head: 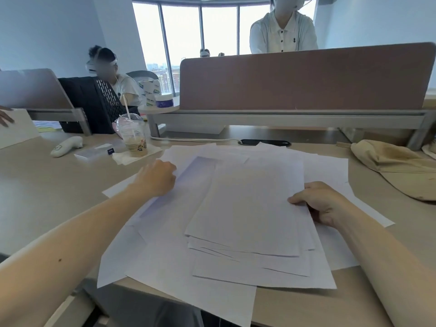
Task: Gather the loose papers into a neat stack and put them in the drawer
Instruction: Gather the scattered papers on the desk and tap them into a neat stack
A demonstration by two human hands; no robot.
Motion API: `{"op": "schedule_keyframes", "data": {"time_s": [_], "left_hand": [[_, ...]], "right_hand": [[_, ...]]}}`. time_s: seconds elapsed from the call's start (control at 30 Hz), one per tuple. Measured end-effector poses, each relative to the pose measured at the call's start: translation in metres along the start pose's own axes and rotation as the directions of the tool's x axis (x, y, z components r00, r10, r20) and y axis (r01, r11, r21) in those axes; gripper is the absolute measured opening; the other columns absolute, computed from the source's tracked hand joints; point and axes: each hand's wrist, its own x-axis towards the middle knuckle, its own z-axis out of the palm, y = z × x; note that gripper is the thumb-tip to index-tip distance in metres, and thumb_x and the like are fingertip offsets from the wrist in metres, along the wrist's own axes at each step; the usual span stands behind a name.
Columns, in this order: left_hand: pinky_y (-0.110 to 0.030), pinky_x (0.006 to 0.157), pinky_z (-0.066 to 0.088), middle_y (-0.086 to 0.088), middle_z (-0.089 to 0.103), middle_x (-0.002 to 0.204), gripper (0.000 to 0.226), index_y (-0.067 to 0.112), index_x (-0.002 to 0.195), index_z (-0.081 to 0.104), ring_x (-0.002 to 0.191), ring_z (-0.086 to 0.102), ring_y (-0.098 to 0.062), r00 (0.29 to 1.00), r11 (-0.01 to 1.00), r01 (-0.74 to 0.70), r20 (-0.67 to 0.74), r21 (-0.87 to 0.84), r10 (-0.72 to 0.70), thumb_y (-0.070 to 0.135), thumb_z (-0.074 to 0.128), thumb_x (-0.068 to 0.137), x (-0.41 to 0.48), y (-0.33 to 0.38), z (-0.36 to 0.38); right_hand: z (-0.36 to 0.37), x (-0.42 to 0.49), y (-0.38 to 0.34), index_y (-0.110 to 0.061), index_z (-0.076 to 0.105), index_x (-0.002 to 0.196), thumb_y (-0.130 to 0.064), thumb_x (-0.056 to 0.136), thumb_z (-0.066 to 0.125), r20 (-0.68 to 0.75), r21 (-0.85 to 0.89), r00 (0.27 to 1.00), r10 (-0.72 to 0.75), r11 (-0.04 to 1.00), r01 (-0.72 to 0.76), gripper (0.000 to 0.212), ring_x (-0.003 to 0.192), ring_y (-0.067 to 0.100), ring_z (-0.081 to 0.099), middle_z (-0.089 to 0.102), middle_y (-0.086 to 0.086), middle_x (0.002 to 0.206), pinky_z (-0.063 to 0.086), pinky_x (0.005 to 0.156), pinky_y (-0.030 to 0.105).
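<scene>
Papers, white and unprinted so far as can be seen (236, 208), lie fanned in a loose overlapping heap across the middle of the pale beige worktop (47, 185), the nearest sheets hanging over its front edge. The left hand (158, 177) rests knuckles-up on the heap's left side with its fingers curled under; whether it pinches a sheet cannot be told. The right hand (323, 202) grips the right edge of the upper sheets, thumb lying on top and the fingers tucked beneath. Both bare forearms reach in from the bottom corners. No drawer shows in this view. To the left of the heap a clear plastic cup with a domed lid and straw (133, 135), holding a little milky brown drink, stands on a white napkin (132, 155), and further left lie a flat clear plastic box (96, 152) and a white handheld controller (66, 146). A tan cloth cap (396, 168) sits at the right edge of the worktop, near the papers but apart from them. Behind the heap a black oval cable port (264, 142) is set into the surface, under a brown fabric divider screen (304, 79) on a grey metal rail. Beyond the screen stands a person in a white buttoned top (283, 31), and another person wearing a white headset (111, 74) sits at the left behind a black mesh organiser (94, 105).
</scene>
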Motion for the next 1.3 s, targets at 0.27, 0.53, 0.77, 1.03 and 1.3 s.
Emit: {"op": "schedule_keyframes", "data": {"time_s": [0.27, 0.53, 0.77, 1.03, 1.3], "left_hand": [[-0.028, 0.055, 0.032, -0.006, 0.044, 0.065, 0.023, 0.011, 0.065, 0.047, 0.062, 0.045, -0.024, 0.977, 0.898, -0.008, 0.187, -0.439, 0.101, 0.017, 0.054, 0.087, -0.015, 0.054, -0.031], [-0.038, 0.089, 0.050, -0.004, 0.062, 0.124, 0.060, 0.011, 0.120, 0.064, 0.106, 0.058, -0.024, 0.950, 0.823, 0.261, 0.286, -0.504, -0.126, 0.061, 0.053, 0.089, -0.025, 0.025, -0.049], [-0.034, 0.082, 0.050, -0.004, 0.068, 0.110, 0.054, 0.012, 0.113, 0.066, 0.093, 0.061, -0.019, 0.822, 0.795, 0.424, 0.553, -0.434, -0.137, 0.054, 0.071, 0.080, -0.027, -0.008, -0.025], [-0.034, 0.087, 0.045, -0.002, 0.057, 0.106, 0.045, 0.009, 0.123, 0.059, 0.099, 0.054, -0.023, 0.788, 0.649, 0.473, 0.616, -0.596, -0.008, 0.036, 0.069, 0.089, -0.035, 0.028, -0.041], [-0.045, 0.089, 0.056, -0.010, 0.072, 0.115, 0.042, 0.017, 0.124, 0.061, 0.104, 0.069, -0.031, 0.770, 0.365, 0.496, 0.594, -0.788, 0.234, 0.004, 0.071, 0.086, -0.048, 0.059, -0.024]], "right_hand": [[0.008, -0.001, 0.001, 0.004, 0.067, 0.097, 0.009, 0.082, 0.064, 0.029, -0.037, 0.999, -0.019, 0.999, 0.021, 0.016, 0.077, 0.035, 0.070, 0.073, 0.020, 0.088, 0.058, 0.067, 0.038], [0.009, -0.014, -0.008, 0.002, 0.066, 0.090, -0.025, 0.092, 0.066, -0.042, -0.114, 0.997, -0.065, 0.992, 0.060, 0.027, 0.060, 0.030, 0.065, 0.069, 0.019, 0.079, 0.052, 0.045, 0.027], [0.018, -0.014, -0.002, -0.001, 0.071, 0.088, -0.005, 0.088, 0.067, 0.060, -0.297, 0.992, -0.110, 0.947, 0.123, 0.005, 0.068, 0.027, 0.072, 0.074, 0.013, 0.081, 0.055, 0.051, 0.027], [0.019, -0.022, -0.005, -0.007, 0.056, 0.064, -0.027, 0.091, 0.067, 0.086, -0.399, 0.987, -0.137, 0.903, 0.160, 0.035, 0.039, 0.021, 0.060, 0.063, 0.004, 0.045, 0.048, 0.046, 0.025], [0.029, -0.022, 0.003, -0.005, 0.070, 0.087, -0.023, 0.089, 0.069, 0.180, -0.398, 0.971, -0.157, 0.891, 0.218, 0.018, 0.064, 0.023, 0.071, 0.075, 0.008, 0.075, 0.054, 0.052, 0.027]]}}
